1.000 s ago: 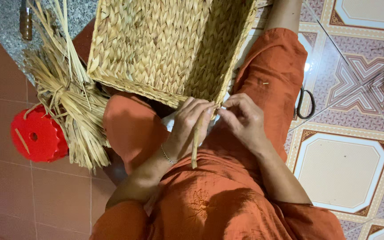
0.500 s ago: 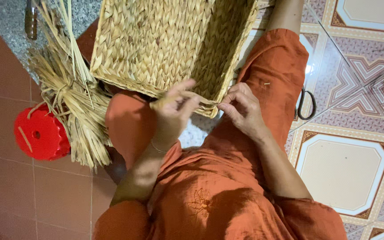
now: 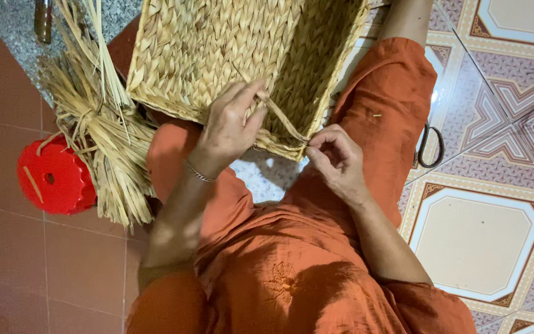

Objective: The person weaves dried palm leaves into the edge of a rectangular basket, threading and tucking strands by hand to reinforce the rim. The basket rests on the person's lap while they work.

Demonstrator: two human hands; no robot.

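Note:
A woven straw basket (image 3: 217,49) rests tilted on my lap, its open side toward me. My left hand (image 3: 230,127) pinches a flat straw strand (image 3: 282,117) and holds it pulled up over the basket's near rim. My right hand (image 3: 335,158) has its fingers closed on the rim corner where that strand comes out of the weave. I wear orange clothes and a thin bracelet on the left wrist.
A bundle of loose straw (image 3: 97,133) lies to the left, over a red plastic stool (image 3: 54,176). Scissors (image 3: 431,145) lie on the patterned tile floor by my right knee. A dark bottle (image 3: 43,21) stands at the top left.
My left hand has lifted from below the rim up over the basket, drawing the strand out taut. My right hand has stayed at the rim corner.

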